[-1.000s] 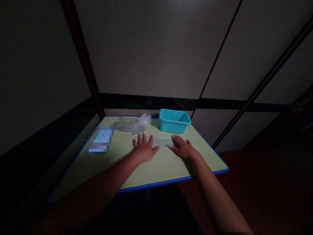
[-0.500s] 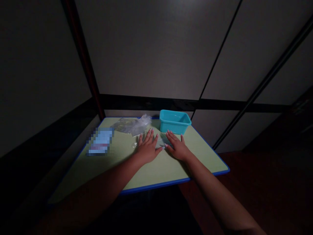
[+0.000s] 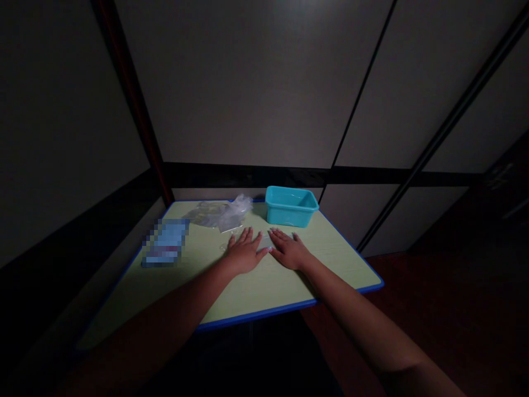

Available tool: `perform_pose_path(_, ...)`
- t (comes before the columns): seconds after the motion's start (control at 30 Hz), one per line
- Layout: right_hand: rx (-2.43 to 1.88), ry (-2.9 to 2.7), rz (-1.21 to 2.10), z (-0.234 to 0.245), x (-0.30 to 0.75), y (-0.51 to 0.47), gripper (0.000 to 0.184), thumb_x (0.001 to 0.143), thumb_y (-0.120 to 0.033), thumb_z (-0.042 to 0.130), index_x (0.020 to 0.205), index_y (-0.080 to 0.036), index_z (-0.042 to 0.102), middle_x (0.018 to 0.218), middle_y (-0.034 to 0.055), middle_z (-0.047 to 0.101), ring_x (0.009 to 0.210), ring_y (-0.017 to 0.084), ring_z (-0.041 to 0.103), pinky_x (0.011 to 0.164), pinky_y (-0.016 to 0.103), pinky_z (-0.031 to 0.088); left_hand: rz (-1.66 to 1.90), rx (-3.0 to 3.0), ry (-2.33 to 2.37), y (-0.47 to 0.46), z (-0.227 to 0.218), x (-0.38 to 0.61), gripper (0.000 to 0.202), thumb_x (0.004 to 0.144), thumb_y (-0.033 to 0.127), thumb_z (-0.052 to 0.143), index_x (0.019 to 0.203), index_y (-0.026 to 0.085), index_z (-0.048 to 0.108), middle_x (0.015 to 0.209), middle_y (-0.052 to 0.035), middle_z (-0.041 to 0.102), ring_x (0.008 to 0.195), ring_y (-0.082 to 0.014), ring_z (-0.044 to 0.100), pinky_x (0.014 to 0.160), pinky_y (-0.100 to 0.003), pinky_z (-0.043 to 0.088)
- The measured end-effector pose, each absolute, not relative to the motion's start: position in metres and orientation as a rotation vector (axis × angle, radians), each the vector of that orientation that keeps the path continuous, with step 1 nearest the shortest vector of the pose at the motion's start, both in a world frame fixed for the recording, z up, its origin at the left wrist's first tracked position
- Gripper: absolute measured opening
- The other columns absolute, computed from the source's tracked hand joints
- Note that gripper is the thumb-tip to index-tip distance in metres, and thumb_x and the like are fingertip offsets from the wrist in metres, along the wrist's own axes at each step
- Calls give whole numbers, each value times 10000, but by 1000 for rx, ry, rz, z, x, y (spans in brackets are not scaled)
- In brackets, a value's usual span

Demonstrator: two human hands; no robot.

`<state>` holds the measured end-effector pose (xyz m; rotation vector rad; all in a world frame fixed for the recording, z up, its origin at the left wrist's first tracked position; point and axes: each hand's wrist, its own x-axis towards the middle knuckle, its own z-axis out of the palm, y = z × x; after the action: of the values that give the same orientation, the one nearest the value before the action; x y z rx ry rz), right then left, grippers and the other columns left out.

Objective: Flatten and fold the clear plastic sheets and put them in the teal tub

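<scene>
Both of my hands lie palm down, side by side, on a thin clear plastic piece [image 3: 265, 241], perhaps a bag, flat on the table. My left hand [image 3: 243, 255] has its fingers spread and pointing away from me. My right hand [image 3: 290, 251] is stretched out too, fingers angled to the left. The two thumbs nearly meet over the plastic. Most of the piece is hidden under the hands; some of it shows between them and a clear edge shows left of my left fingers.
A turquoise plastic basket [image 3: 291, 215] stands at the back right of the pale green, blue-edged table [image 3: 256, 295]. Crumpled clear plastic bags [image 3: 221, 214] lie at the back left. A blurred-out blue item [image 3: 167, 241] lies at the left edge. Cabinet panels [image 3: 248, 88] rise behind.
My hands have drawn slightly closer to me and flattened over the plastic, a bit farther from the basket. The whole view has shifted a little.
</scene>
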<state>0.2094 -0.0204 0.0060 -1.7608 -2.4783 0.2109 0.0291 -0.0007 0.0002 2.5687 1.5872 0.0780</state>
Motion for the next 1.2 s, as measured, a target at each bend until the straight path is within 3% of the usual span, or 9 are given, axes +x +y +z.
perform_pose_path(0.2, -1813, -2436, 232, 6, 212, -21, 662, 895, -597, 184, 1461, -257, 145, 1526, 30, 124, 1398, 212, 110, 1063, 583, 115, 97, 2506, 1728, -1, -3, 29, 749, 862, 671, 143, 1457, 220, 203, 1517, -140, 143, 1389, -327, 76, 1065, -542, 145)
perform_pose_path(0.4, -1889, -2393, 203, 4, 217, -23, 652, 900, -584, 186, 1464, -263, 126, 1529, 37, 97, 1399, 217, 103, 1065, 582, 99, 67, 2449, 1791, -4, -2, 29, 768, 847, 689, 150, 1459, 227, 191, 1515, -159, 135, 1378, -372, 82, 1043, -589, 132)
perform_pose_path(0.57, -1912, -2416, 180, 2, 219, -22, 633, 910, -555, 175, 1466, -258, 115, 1531, 39, 96, 1401, 238, 74, 1051, 601, 129, 228, 2481, 1932, 8, 16, 14, 694, 866, 652, 156, 1443, 276, 244, 1532, -89, 102, 1393, -330, -1, 1042, -627, 17)
perform_pose_path(0.63, -1926, -2425, 180, 1, 219, -21, 633, 909, -554, 179, 1465, -258, 116, 1530, 34, 91, 1401, 241, 77, 1051, 607, 121, 292, 2368, 2132, 21, 22, 0, 685, 864, 646, 164, 1448, 293, 221, 1538, -56, 67, 1383, -354, -70, 1004, -681, -18)
perform_pose_path(0.77, -1934, -2438, 168, -1, 220, -20, 624, 911, -545, 181, 1464, -263, 122, 1529, 28, 87, 1400, 238, 88, 1054, 603, 124, 235, 2039, 2400, 48, 23, -36, 686, 851, 645, 168, 1451, 311, 186, 1542, -46, 15, 1364, -391, -126, 931, -758, 20)
perform_pose_path(0.93, -1940, -2435, 142, -3, 220, -19, 617, 912, -537, 189, 1464, -268, 123, 1528, 30, 99, 1398, 244, 93, 1051, 606, 134, 139, 1779, 2387, 60, 17, -55, 729, 819, 694, 167, 1445, 323, 197, 1539, -82, 0, 1354, -456, -23, 888, -780, 99)
perform_pose_path(1.2, -1938, -2434, 144, -3, 220, -19, 619, 911, -536, 186, 1461, -255, 144, 1524, 26, 89, 1398, 228, 109, 1048, 618, 124, 424, 2392, 2214, 31, 24, -25, 642, 885, 606, 227, 1445, 293, 229, 1542, -65, 31, 1385, -320, -109, 1021, -652, -37)
